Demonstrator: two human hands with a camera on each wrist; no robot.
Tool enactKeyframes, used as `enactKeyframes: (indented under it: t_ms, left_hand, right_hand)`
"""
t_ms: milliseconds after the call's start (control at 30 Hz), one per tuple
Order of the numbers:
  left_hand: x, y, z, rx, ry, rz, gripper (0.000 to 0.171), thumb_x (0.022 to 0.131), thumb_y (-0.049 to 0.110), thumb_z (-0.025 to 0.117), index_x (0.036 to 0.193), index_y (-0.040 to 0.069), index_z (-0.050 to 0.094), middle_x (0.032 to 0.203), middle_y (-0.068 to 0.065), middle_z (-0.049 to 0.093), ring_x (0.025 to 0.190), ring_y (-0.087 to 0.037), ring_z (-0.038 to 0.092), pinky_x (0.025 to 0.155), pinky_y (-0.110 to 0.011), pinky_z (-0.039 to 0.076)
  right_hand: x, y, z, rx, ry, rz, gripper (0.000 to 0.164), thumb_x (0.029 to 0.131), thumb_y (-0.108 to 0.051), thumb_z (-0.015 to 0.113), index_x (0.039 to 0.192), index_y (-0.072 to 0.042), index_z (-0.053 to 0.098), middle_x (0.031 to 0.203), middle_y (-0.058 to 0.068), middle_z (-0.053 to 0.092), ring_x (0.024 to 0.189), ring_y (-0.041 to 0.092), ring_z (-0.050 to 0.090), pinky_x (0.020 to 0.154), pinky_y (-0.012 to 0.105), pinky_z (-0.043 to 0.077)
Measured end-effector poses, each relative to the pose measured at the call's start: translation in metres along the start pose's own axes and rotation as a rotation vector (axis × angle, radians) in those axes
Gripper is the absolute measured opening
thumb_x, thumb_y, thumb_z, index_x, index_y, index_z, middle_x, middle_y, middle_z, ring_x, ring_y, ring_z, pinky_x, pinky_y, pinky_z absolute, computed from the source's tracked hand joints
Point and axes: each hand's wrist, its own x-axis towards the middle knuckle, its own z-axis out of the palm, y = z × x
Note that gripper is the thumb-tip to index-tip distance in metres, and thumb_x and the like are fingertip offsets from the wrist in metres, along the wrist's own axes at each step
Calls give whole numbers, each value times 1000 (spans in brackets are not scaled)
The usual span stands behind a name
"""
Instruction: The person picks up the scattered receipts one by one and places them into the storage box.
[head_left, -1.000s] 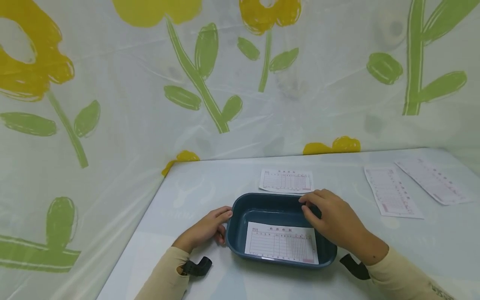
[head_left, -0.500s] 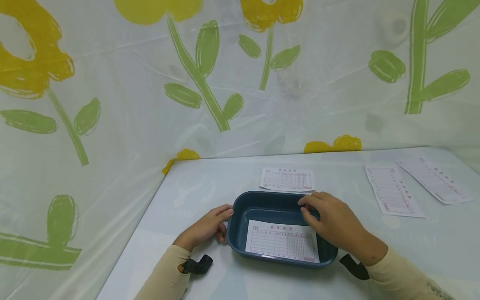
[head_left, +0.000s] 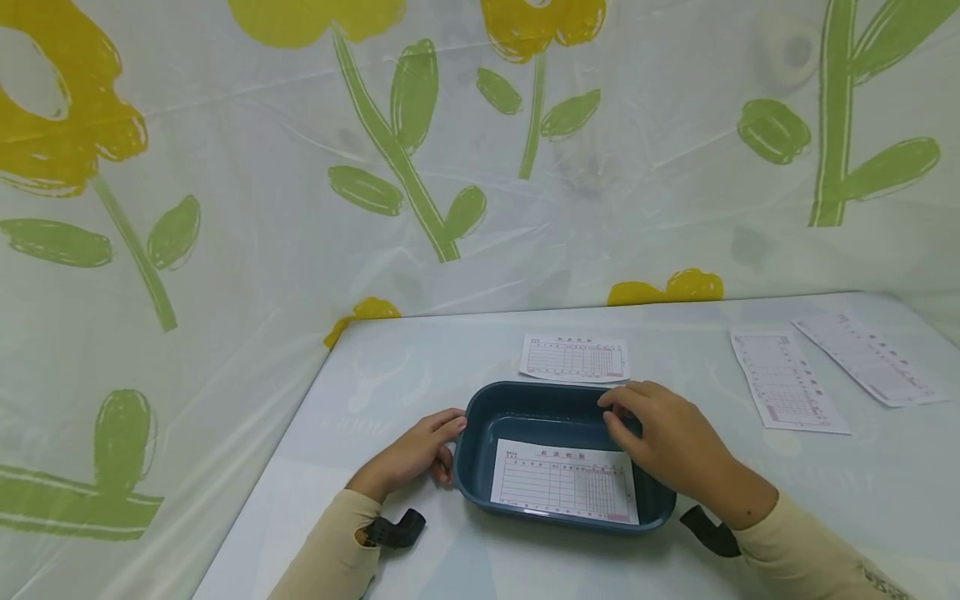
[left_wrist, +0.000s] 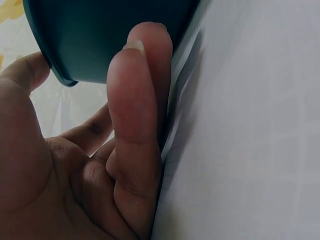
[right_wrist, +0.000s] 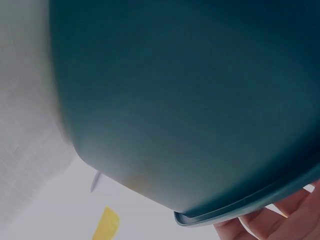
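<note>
A dark teal plastic tray (head_left: 517, 404) sits on the table, and a printed receipt form (head_left: 566, 483) lies inside it toward the near side. My left hand (head_left: 408, 454) touches the tray's left side with its fingertips at the rim. In the left wrist view, a fingertip meets the rim while other loosely bent fingers (left_wrist: 134, 105) rest low beside the tray's outer wall. My right hand (head_left: 671, 437) hangs over the tray's right back corner, its fingers loosely bent over the inside. The right wrist view shows the outer wall (right_wrist: 185, 100), with part of the hand (right_wrist: 290, 217) beyond the rim.
Another receipt form (head_left: 573, 358) lies just behind the tray. Farther right are a third form (head_left: 787, 383) and a slanted form (head_left: 870, 358). A cloth printed with flowers (head_left: 637, 208) hangs behind the pale table (head_left: 405, 367). Each wrist wears a black camera mount (head_left: 397, 530).
The whole head view has shifted up by a few pixels. Both hands, the tray and the forms keep their places.
</note>
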Motion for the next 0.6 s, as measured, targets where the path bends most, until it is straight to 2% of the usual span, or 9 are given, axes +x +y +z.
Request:
enactKeyframes:
  t_ms: [467, 600]
  left_hand:
    - [0, 1, 0, -6, -4, 2, 57, 104, 51, 44, 146, 13, 46, 71, -6, 68, 58, -17, 62, 62, -29, 54]
    - [-1, 3, 0, -5, 0, 9, 56, 104, 49, 43, 146, 12, 46, 70, -6, 67, 58, -17, 62, 61, -30, 54]
  right_hand:
    - [-2, -3, -4, 3, -15, 25, 13, 89, -16, 73, 102, -12, 73, 105, 6, 73, 96, 22, 68, 82, 44, 59]
    - [-1, -2, -6, -4, 0, 15, 14, 89, -16, 73, 102, -11, 73, 100, 4, 73, 89, 19, 66, 77, 40, 59]
